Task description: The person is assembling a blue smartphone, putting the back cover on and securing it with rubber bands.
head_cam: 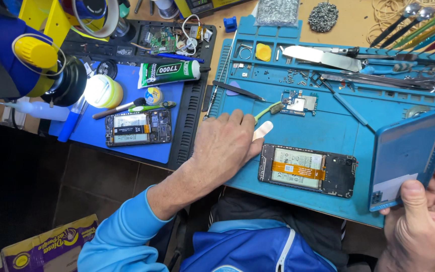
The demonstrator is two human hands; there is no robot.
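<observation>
Now | left hand (225,146) flat on rubbery mat (328,126) | right hand (424,221) grip clasps glossy rectangular back cover (409,156)

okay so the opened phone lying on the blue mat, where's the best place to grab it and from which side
Probably by its two long edges, coming straight down from above. The opened phone lies flat, insides up, with battery and orange ribbon exposed, so fingers should stay on the frame. The left hand rests beside its left end; the right hand holds the blue back cover.
</observation>
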